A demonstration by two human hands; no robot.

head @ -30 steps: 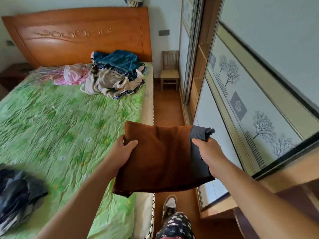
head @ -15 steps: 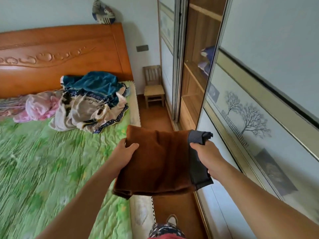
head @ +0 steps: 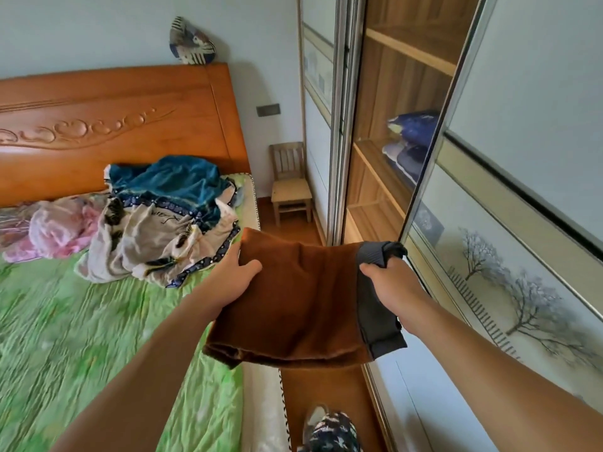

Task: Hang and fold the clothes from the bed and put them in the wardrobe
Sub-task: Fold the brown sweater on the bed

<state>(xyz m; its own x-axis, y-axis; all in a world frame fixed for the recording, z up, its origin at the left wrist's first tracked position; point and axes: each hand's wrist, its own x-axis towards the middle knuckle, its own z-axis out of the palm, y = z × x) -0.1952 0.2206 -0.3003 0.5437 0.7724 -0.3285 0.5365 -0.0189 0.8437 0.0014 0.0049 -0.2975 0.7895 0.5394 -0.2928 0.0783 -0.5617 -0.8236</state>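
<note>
While my left hand and right hand each grip an end of the folded brown garment, over the floor beside the right edge of the bed, I'd keep it level and slide it flat onto a wardrobe shelf.

Under the folded brown garment the fingers of the left hand are hidden; only its thumb lies on top. The right hand grips the grey edge, its fingers likewise out of sight beneath the cloth. The fold hides what kind of garment it is. The bed runs off the left and bottom edges, its green sheet blurred. The headboard and the pink garment are cut by the left edge. In the wardrobe, blue bundles are half covered by the sliding door. The patterned object atop the headboard cannot be identified. The shoe is blurred, and the trouser leg is cut off below.
</note>
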